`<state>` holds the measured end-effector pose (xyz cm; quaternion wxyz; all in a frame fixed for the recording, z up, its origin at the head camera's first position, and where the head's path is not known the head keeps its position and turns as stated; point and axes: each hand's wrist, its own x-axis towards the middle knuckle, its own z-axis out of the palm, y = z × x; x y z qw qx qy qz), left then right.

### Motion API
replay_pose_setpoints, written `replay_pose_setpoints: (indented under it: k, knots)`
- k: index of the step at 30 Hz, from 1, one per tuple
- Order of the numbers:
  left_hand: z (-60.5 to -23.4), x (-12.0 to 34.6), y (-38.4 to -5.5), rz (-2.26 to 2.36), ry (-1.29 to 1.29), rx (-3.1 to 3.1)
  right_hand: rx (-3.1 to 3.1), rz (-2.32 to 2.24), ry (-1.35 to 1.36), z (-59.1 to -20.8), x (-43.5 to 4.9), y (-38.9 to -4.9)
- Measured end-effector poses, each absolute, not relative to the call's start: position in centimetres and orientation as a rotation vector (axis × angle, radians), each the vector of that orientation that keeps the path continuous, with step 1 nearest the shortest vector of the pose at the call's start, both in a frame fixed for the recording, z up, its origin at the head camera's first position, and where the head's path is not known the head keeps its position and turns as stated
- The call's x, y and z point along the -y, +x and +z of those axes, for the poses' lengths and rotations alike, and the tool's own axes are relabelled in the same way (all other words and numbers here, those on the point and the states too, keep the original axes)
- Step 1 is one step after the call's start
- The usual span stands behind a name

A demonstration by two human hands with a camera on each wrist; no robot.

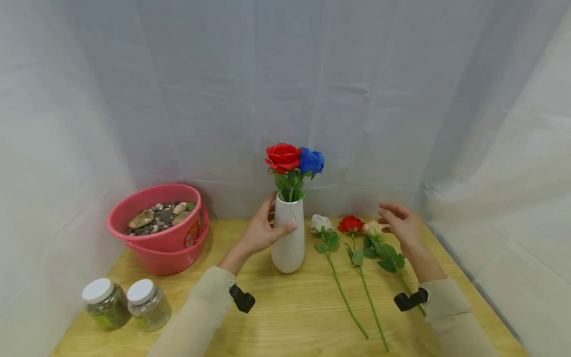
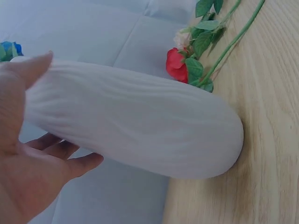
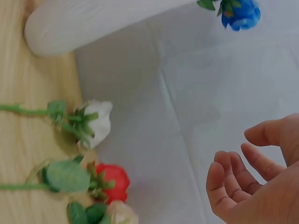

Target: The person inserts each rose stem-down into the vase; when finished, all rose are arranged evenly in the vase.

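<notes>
A white ribbed vase [image 1: 289, 238] stands upright on the table, holding a red rose [image 1: 283, 157] and a blue rose [image 1: 312, 161]. My left hand [image 1: 266, 229] grips its upper part from the left, thumb across the front and fingers behind. In the left wrist view the vase [image 2: 135, 119] fills the middle. My right hand [image 1: 403, 225] hangs above a cream rose [image 1: 372, 229], its fingers loosely bent around nothing. Left of that flower lie a second red rose [image 1: 351, 224] and a white rose [image 1: 320, 223], their green stems pointing towards me.
At the left is a pink bucket [image 1: 160, 260] with stones and pebbles [image 1: 162, 218] inside. Two white-lidded jars [image 1: 107, 305] stand in front of it, near the table's left edge. Pale sheeting [image 1: 285, 74] hangs behind the wooden table [image 1: 276, 317] and at both sides.
</notes>
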<state>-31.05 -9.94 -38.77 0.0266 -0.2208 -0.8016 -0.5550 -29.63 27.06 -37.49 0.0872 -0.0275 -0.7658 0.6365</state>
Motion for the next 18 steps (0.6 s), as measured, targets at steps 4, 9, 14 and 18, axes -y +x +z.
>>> replay_pose_setpoints:
  k: [4, 9, 14, 18]
  knots:
    - [-39.0, 9.7, -31.2, -1.701, -0.675, 2.485, 2.337, 1.874, -0.079, -38.6, -28.6, -29.3]
    - [-39.1, 9.8, -31.3, -1.699, -0.664, 2.487, 2.391, 1.840, -0.070, -40.0, -30.3, -28.6]
    - [-39.1, 9.9, -31.4, -1.701, -0.656, 2.494, 2.457, 1.808, -0.113, -41.5, -31.7, -27.9]
    - [-39.1, 9.9, -31.3, -1.693, -0.654, 2.497, 2.509, 1.783, -0.153, -43.0, -32.8, -27.4]
